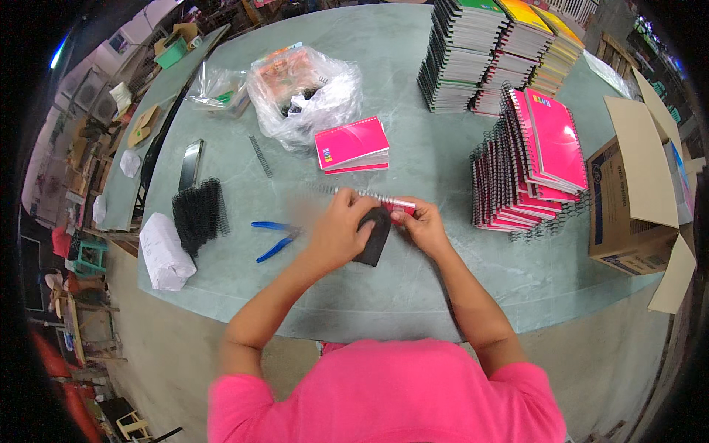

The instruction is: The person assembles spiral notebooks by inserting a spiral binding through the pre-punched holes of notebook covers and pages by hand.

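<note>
While spiral-bound, pink notebook point(380, 210), both hands

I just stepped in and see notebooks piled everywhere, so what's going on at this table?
A person in a pink shirt holds a pink notebook in both hands: left hand, right hand, with a wire spiral along its top edge. Blue pliers and a bundle of black spirals lie to the left; stacks of bound notebooks stand to the right.

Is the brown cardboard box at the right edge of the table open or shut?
Open. The brown cardboard box lies tipped on its side on the green table, flaps spread outward, with its opening facing right; what is inside cannot be made out.
</note>
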Motion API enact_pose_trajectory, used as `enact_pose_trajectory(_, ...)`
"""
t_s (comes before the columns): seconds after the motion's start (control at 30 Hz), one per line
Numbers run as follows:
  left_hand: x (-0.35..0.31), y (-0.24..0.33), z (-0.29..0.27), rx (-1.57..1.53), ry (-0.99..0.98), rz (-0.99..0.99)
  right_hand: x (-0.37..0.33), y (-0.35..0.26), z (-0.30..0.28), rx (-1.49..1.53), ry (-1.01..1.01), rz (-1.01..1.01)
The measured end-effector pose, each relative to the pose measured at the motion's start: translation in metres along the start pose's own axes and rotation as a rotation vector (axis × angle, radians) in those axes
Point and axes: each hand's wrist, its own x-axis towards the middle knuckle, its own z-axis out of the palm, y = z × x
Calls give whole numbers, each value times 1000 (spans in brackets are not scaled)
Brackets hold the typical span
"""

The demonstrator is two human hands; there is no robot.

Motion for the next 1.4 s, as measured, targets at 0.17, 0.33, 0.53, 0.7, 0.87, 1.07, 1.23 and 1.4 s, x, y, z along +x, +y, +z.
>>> enact_pose_trajectory(0.17, 15, 6, -14, -14, 170, 8, -4, 5, -3, -74, -43, 18)
enact_pose_trajectory(0.33, 11, 1, 4, -59, 92, 26, -3, 8, -6, -61, -80, 38)
enact_pose_trajectory(0.53, -23, 3, 19, -128, -497, 29, 1, 4, -7, -84, -85, 27)
enact_pose_trajectory(0.7, -14, 10, 18, -32, -117, 239, -1, -6, 3, 48, -52, -77)
enact_pose_trajectory(0.87, 15, -14, 15, 276, -151, 269, -3, -13, 0, 78, -27, -45)
enact_pose_trajectory(1.07, 25, -7, 19, 60, -182, 223, -1, 8, -11, -81, -51, -9)
enact_pose_trajectory(1.23, 27, 2, 44, -91, -236, 306, -5, 9, -9, -91, -34, -151)
enact_pose_trajectory(1.4, 29, 0, 52, -106, -210, 337, -6, 16, -13, -221, -20, -86)
